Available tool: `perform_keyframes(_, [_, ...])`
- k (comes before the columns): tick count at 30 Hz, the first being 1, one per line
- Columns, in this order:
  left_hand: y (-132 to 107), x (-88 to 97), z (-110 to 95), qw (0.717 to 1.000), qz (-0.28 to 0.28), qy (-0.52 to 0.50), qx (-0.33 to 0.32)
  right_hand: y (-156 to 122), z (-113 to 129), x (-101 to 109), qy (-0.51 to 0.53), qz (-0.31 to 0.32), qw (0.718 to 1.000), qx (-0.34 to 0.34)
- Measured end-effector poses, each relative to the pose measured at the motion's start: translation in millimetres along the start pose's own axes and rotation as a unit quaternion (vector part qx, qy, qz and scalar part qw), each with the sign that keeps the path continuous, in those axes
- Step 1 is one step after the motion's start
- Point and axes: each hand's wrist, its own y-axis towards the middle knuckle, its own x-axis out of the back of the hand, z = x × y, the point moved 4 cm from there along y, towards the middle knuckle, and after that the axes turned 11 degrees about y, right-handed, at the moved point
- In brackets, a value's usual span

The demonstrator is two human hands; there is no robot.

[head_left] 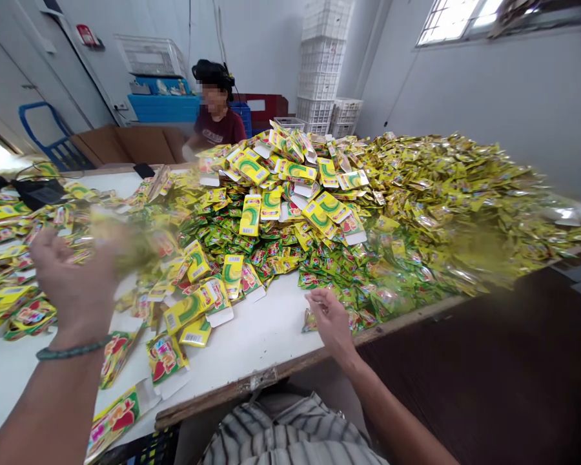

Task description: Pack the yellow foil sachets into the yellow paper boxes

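Note:
My left hand (80,281), with a dark braided band at the wrist, is raised over the left part of the table. A smeared yellow shape (121,239) lies at its fingers; motion blur hides whether they hold it. My right hand (332,316) is low at the table's front edge, fingers curled together against the small green packets (387,294). Whatever sits between those fingertips is hidden. Between my hands lie small yellow-green cartons (188,310), several with white flaps open. More cartons (252,215) are heaped on the packets further back.
A large mound of yellow packets (430,187) covers the right of the white table (256,332). Across the table sits a person (217,119) in a dark red shirt. Behind stand stacked white crates (319,71), brown cardboard (130,143) and a blue hand truck (53,139).

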Motion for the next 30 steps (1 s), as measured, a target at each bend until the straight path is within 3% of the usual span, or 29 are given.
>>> perform_keyframes(1, [9.3, 0.2, -8.0, 0.996, -0.039, 0.05, -0.06, 2.5, -1.8, 1.0, -0.015, -0.007, 1.0, 0.007])
perform_keyframes(2, [9.9, -5.9, -18.2, 0.988, -0.039, 0.083, -0.12, 5.0, -3.9, -1.6, -0.02, -0.004, 1.0, 0.012])
perform_keyframes(5, [-32.0, -50.3, -52.3, 0.941, 0.131, 0.109, -0.292, 18.2, -10.9, -26.8, -0.038, 0.024, 0.999, 0.004])
perform_keyframes(8, [-88.1, -90.5, -70.0, 0.9, 0.236, 0.14, -0.339, 44.1, -18.3, -63.1, -0.158, 0.035, 0.986, -0.035])
perform_keyframes(10, [-111.2, -108.2, -71.9, 0.877, 0.284, 0.166, -0.35, 63.4, -23.7, -86.3, -0.218, 0.041, 0.972, -0.076])
perform_keyframes(15, [-125.7, -131.2, -67.0, 0.803, 0.377, 0.193, -0.419, 89.2, -34.3, -119.2, -0.206, 0.038, 0.971, -0.116])
perform_keyframes(19, [-126.4, -146.4, -69.8, 0.764, 0.391, 0.202, -0.472, 85.5, -41.2, -101.9, -0.164, 0.046, 0.981, -0.098])
perform_keyframes(22, [-129.2, -156.6, -78.2, 0.741, 0.395, 0.191, -0.508, 74.7, -45.4, -70.3, 0.005, 0.035, 0.992, -0.119])
perform_keyframes(24, [-130.7, -162.1, -84.7, 0.731, 0.403, 0.186, -0.519, 64.6, -48.0, -52.4, 0.162, 0.036, 0.974, -0.154])
perform_keyframes(26, [-131.6, -166.2, -91.5, 0.722, 0.408, 0.19, -0.525, 54.0, -51.1, -40.1, 0.256, 0.039, 0.948, -0.185])
perform_keyframes(30, [-132.7, -169.3, -102.7, 0.698, 0.415, 0.198, -0.549, 40.0, -60.8, -28.6, 0.283, 0.025, 0.94, -0.189])
